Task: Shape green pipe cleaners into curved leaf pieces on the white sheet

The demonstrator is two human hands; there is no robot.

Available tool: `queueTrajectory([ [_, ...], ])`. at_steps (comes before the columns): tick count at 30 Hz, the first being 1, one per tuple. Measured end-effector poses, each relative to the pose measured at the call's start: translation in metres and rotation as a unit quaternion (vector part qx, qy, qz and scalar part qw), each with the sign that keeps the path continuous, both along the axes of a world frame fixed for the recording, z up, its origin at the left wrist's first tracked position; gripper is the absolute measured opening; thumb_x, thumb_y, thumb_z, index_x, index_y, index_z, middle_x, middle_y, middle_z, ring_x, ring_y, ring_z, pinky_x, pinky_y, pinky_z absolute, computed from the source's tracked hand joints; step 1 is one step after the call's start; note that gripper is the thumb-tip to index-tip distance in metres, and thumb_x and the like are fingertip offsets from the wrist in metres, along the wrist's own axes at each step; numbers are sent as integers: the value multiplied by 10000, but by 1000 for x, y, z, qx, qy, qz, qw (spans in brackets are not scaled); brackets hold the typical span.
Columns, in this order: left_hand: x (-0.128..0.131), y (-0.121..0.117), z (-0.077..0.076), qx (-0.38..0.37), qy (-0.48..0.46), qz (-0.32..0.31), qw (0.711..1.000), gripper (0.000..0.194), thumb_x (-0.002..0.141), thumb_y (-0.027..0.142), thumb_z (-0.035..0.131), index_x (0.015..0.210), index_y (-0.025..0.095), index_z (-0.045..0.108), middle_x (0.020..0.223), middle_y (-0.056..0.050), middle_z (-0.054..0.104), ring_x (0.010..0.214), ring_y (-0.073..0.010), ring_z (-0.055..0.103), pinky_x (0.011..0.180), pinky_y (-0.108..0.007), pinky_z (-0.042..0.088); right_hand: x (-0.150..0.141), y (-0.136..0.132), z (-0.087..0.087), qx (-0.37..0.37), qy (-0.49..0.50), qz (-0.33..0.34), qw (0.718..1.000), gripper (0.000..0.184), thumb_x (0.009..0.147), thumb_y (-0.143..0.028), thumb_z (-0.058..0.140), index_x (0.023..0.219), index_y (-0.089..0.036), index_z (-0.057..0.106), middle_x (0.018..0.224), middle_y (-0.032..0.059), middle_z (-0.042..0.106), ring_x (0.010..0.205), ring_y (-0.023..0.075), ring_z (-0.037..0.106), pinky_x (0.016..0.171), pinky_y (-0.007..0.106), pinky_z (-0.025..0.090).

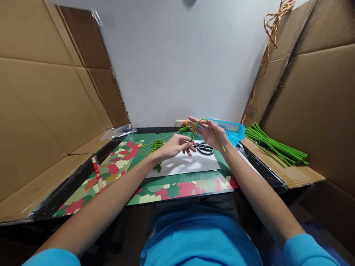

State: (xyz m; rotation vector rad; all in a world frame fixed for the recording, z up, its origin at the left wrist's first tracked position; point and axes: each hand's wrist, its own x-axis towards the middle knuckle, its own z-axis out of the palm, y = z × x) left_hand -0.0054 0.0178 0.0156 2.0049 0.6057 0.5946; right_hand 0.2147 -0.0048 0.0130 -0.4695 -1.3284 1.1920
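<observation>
A green pipe cleaner [196,126] is bent in an arch above the white paper [180,165]. My left hand [177,145] pinches one end of it between thumb and fingers. The arch passes over my right hand [208,133], whose fingers are stretched out and apart, and its free end hangs down by the wrist. Black-handled scissors [204,149] lie on the paper below and between my hands. Beside my left wrist sits a group of curled green pipe cleaners [156,146], partly hidden by my forearm.
A blue plastic basket [235,135] stands behind my right hand. Straight green pipe cleaners [277,146] lie in a bundle on cardboard at the right. A red-wrapped packet of sticks [97,172] is at the left. Cardboard walls [318,92] rise on both sides.
</observation>
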Motion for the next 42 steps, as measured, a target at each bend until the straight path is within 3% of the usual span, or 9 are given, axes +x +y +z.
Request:
queueTrajectory([
  [5, 10, -7, -5, -126, 44, -63, 989, 521, 854, 582, 793, 1080, 112, 786, 1119, -213, 790, 920, -263, 783, 808, -350, 607, -15, 19, -21, -24, 51, -8, 998, 458, 759, -595, 870, 989, -217, 750, 916, 13, 724, 721, 146, 675, 708, 295, 566],
  [7, 12, -9, -13, -147, 20, -40, 988, 507, 824, 568, 826, 1031, 106, 789, 1102, -213, 791, 916, -265, 787, 803, -346, 614, -18, 25, -29, -44, 63, -11, 997, 476, 713, -574, 910, 973, -206, 756, 856, -7, 701, 668, 131, 664, 648, 276, 560],
  [10, 18, -11, -28, -166, -22, 2, 986, 521, 782, 569, 861, 969, 91, 775, 1043, -211, 792, 880, -269, 793, 737, -324, 616, -19, 27, -36, -63, 72, -13, 995, 488, 671, -550, 946, 956, -197, 764, 904, 13, 725, 740, 157, 706, 696, 294, 589],
  [16, 25, -9, -37, -60, -69, 80, 993, 566, 778, 660, 813, 849, 105, 726, 818, -139, 771, 626, -213, 746, 510, -260, 532, -16, 24, -33, -81, 68, -30, 994, 515, 740, -662, 862, 742, -170, 708, 1019, 105, 754, 988, 239, 730, 805, 345, 603],
  [20, 20, -7, -32, -29, -75, 87, 993, 505, 818, 619, 794, 880, 120, 746, 857, -128, 785, 702, -215, 752, 604, -293, 586, -19, 24, -34, -61, 56, -38, 996, 547, 716, -700, 852, 716, -169, 721, 1068, 111, 765, 1057, 251, 706, 831, 337, 594],
  [27, 21, -4, -37, 6, -75, 105, 992, 437, 807, 561, 806, 838, 128, 754, 803, -108, 775, 731, -242, 754, 662, -322, 578, -24, 17, -37, -47, 1, 29, 998, 496, 733, -660, 862, 871, -187, 808, 1190, 132, 772, 1140, 296, 681, 864, 385, 577],
  [34, 20, -4, -44, 17, -74, 85, 994, 350, 885, 451, 742, 754, 129, 707, 684, -89, 730, 633, -191, 691, 653, -303, 529, -22, 18, -43, -59, -8, 23, 998, 467, 720, -603, 896, 959, -206, 839, 990, 85, 800, 1006, 247, 721, 843, 340, 561],
  [38, 19, -3, -42, -9, -73, 48, 996, 395, 914, 508, 714, 878, 116, 749, 810, -128, 777, 672, -200, 711, 675, -311, 546, -24, 20, -44, -58, -1, -12, 998, 447, 712, -585, 897, 942, -206, 839, 935, 61, 782, 895, 205, 704, 746, 297, 535],
  [42, 16, 0, -42, -4, -45, 35, 998, 458, 863, 571, 767, 814, 116, 780, 774, -138, 779, 689, -214, 719, 641, -292, 530, -28, 23, -42, -46, 12, -42, 998, 417, 734, -564, 881, 954, -213, 837, 885, 44, 767, 839, 184, 683, 750, 298, 521],
])
